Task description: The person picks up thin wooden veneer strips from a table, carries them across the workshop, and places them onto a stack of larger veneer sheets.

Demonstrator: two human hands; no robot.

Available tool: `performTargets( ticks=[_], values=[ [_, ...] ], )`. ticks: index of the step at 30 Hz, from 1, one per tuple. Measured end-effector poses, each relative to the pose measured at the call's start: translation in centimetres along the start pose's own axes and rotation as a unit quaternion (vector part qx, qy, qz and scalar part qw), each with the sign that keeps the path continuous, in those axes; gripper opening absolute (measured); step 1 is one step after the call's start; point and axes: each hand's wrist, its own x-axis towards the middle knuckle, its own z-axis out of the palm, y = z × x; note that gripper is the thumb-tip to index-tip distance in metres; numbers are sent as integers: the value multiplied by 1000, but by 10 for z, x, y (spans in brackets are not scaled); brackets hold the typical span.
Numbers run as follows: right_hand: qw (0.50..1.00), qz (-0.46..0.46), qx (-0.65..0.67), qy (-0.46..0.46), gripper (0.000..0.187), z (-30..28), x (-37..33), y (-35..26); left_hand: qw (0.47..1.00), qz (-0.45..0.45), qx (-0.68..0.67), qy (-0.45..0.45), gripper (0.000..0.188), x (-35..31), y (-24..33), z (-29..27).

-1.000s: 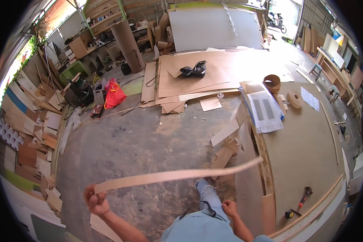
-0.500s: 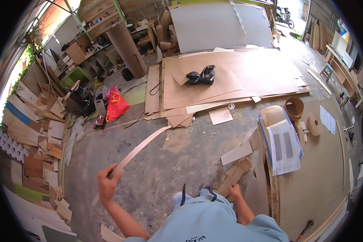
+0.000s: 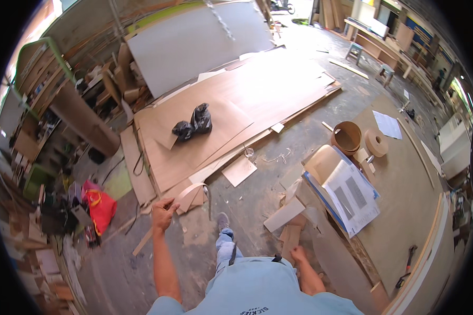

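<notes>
My left hand (image 3: 163, 214) is out in front on the left, its fingers closed round a long, thin wood strip (image 3: 189, 191). The far part of the strip arches up and bends down at its end. Its other end sticks out behind the hand, low over the floor. At my right side, my right hand (image 3: 298, 254) is curled into a fist beside the scrap boards on the floor; whatever it may hold is hidden.
Stacked wood sheets (image 3: 226, 123) carry a black plastic bag (image 3: 201, 119). On the right workbench (image 3: 399, 194) lie papers (image 3: 352, 197), banding rolls (image 3: 376, 143) and a red-handled tool (image 3: 406, 266). A red bag (image 3: 101, 207) stands left. Board offcuts (image 3: 283, 214) litter the floor.
My view has turned to the right, and I have stepped forward with one foot out. The strip in my left hand has swung, and its far end now curls down.
</notes>
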Motion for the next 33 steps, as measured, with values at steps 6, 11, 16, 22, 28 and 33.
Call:
performTargets(
  ticks=[6,11,16,22,28,33],
  values=[
    [946,252,163,124,26,29,-43,-18,990,58,-78,-99,24,167,13,2],
    [870,284,385,119,20,77,-50,-110,988,125,-36,-84,26,275,9,-30],
    [963,194,121,145,14,108,-31,-168,927,86,363,-42,52,348,-56,-71],
    [896,243,358,102,12,75,-22,-183,881,-138,453,-12,77,315,-199,-79],
    [929,186,307,85,10,50,5,-193,905,-304,292,-60,65,145,-296,-55],
    [929,124,348,13,10,62,34,-234,759,-604,27,-244,36,-15,-345,-66]
  ],
)
